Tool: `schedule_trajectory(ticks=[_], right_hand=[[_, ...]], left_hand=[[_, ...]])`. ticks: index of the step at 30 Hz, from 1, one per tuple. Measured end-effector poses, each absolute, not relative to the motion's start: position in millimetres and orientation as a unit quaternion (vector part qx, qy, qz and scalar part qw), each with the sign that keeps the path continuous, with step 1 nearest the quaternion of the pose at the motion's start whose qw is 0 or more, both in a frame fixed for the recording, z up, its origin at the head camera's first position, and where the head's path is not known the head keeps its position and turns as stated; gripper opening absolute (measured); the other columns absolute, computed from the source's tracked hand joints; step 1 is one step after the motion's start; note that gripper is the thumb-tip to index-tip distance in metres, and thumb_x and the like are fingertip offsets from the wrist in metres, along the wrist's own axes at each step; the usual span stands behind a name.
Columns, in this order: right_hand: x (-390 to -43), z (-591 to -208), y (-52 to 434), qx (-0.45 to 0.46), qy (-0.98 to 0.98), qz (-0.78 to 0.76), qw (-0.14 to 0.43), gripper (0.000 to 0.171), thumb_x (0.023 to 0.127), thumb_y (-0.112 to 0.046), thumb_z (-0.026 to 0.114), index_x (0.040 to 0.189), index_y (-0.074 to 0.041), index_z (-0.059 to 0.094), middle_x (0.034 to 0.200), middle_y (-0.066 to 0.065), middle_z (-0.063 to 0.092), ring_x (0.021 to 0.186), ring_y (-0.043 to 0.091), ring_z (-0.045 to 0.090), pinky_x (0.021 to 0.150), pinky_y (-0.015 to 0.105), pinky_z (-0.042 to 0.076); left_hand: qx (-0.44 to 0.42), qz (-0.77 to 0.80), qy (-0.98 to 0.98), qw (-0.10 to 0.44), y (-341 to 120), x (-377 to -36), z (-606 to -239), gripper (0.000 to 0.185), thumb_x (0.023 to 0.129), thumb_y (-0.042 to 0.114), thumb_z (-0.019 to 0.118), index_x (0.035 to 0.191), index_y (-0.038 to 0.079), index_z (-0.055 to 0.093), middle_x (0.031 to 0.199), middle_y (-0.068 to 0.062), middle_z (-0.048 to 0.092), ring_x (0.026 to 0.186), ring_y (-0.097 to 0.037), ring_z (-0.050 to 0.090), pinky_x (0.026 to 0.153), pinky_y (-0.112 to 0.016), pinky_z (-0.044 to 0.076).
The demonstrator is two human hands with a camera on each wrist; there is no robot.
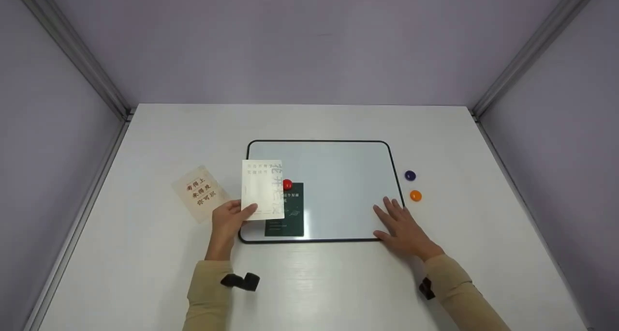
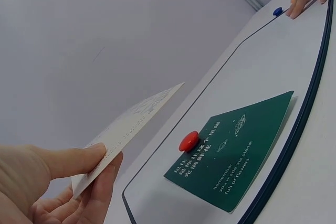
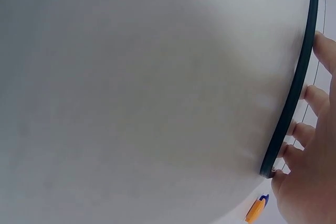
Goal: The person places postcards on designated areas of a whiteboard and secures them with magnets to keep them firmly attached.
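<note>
A: Two hands are at work over a white table (image 1: 145, 142). The left hand (image 1: 227, 220) pinches the lower corner of a pale card (image 1: 262, 189) between thumb and fingers, lifting it above the left side of a whiteboard (image 1: 338, 176).

B: What lies beneath that card?

A: A dark green card (image 2: 233, 148) lies flat on the board, pinned at its top edge by a red magnet (image 2: 188, 141). The pale card hangs tilted over it, apart from the board; the magnet likely keeps the green one from sliding.

B: And the right hand?

A: The right hand (image 1: 401, 226) rests flat with straight, spread fingers on the board's near right corner, gripping nothing; I judge it steadies the board.

B: Anything else nearby?

A: A purple magnet (image 1: 410, 175) and an orange magnet (image 1: 415, 195) sit on the table just beside the board's right edge. A beige card (image 1: 199, 193) with red characters lies left of the board, near the left hand.
</note>
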State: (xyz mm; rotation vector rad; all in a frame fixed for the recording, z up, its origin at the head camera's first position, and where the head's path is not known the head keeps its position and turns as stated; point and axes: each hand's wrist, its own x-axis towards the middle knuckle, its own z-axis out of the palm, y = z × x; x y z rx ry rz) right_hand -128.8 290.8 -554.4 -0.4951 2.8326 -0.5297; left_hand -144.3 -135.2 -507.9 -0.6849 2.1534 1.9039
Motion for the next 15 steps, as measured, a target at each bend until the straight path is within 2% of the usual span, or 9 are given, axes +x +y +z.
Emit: schedule_trajectory(ticks=[15], right_hand=[[-130.6, -555.6, 290.1, -0.169, 0.964, -0.179, 0.105, 0.068, 0.094, -0.039, 0.057, 0.152, -0.016, 0.029, 0.163, 0.017, 0.015, 0.151, 0.041, 0.012, 0.122, 0.061, 0.011]], left_hand=[[-0.219, 0.649, 0.722, 0.102, -122.7, -143.9, -507.0, 0.047, 0.088, 0.014, 0.07, 0.126, -0.007, 0.054, 0.127, -0.027, 0.062, 0.083, -0.008, 0.069, 0.084, -0.031, 0.059]])
